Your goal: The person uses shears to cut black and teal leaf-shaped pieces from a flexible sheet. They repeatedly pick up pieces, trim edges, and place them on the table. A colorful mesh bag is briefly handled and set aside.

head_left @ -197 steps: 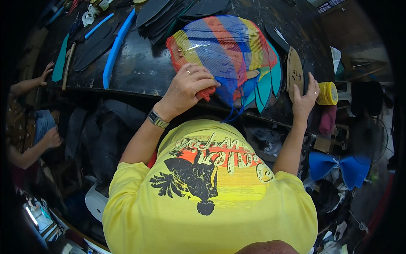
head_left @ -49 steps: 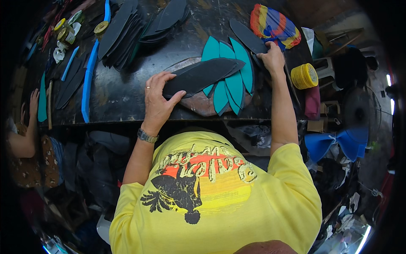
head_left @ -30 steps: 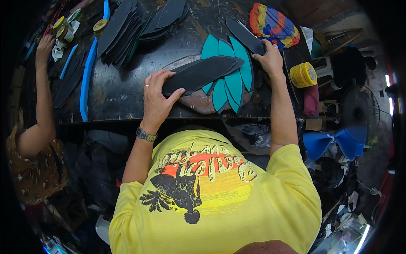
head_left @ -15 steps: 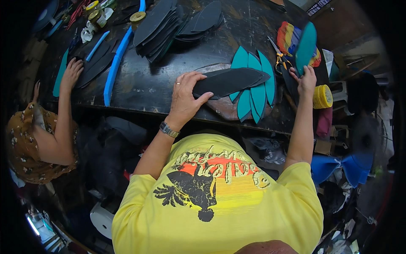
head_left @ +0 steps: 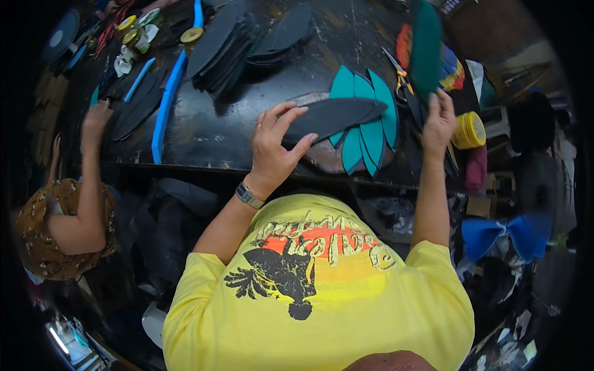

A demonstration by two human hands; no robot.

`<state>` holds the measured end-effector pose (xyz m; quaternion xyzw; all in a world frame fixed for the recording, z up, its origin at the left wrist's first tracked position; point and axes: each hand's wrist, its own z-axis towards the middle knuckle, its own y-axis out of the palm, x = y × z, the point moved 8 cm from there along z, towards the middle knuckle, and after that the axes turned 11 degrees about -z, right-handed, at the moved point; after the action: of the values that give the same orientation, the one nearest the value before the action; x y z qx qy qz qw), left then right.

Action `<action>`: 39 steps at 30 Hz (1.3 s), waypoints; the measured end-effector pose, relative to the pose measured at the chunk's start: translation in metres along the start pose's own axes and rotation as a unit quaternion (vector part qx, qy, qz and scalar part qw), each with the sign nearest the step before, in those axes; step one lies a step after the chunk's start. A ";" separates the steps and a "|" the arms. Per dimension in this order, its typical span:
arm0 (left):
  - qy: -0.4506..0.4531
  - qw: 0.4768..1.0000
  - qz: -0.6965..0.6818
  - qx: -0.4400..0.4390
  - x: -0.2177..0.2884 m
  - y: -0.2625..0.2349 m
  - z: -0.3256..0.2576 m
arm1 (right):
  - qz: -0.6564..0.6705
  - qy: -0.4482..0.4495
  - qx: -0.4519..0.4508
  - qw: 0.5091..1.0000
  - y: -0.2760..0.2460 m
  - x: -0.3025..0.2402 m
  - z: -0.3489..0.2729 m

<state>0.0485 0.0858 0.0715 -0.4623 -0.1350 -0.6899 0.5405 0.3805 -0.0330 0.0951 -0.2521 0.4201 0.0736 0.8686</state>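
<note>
My left hand (head_left: 276, 143) is closed around the near end of some black leaf-shaped foam-like pieces (head_left: 343, 117), thumb on one side and fingers on the other. Beneath and beyond them, several teal leaf-shaped pieces (head_left: 371, 137) lie fanned out on a rounded brownish board (head_left: 323, 157). Off to the right, my right hand (head_left: 439, 123) grips the lower end of another leaf-shaped piece, dark green (head_left: 426, 52), held upright above the table. Scissors (head_left: 400, 73) with orange handles lie just left of that hand.
On the dark table (head_left: 229, 133) stand stacks of black leaf shapes (head_left: 221, 46) and a blue strip (head_left: 167, 108). A yellow tub (head_left: 470, 130) sits at the right edge, near a multicoloured cloth (head_left: 455, 71). At left, another person's arm (head_left: 93, 139) reaches over the table.
My right hand has swung slightly left, and its green piece now points farther away and looks darker. My left hand keeps its hold. The other person's hand has shifted left and blurred.
</note>
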 end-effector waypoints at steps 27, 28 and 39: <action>-0.338 0.783 -0.521 -0.028 -0.058 0.060 -0.023 | -0.500 -0.198 -0.097 0.838 0.066 0.038 0.011; -0.338 0.781 -0.524 -0.030 -0.058 0.060 -0.023 | -0.519 -0.171 -0.126 0.828 0.067 0.048 0.019; -0.315 0.833 -0.454 -0.038 -0.050 0.055 -0.023 | -0.546 -0.008 -0.231 0.805 0.075 0.092 0.063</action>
<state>0.0841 0.0801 0.0026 -0.5615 -0.4659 -0.6796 0.0769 0.4572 0.0554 0.0287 -0.6323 0.1767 -0.3160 0.6849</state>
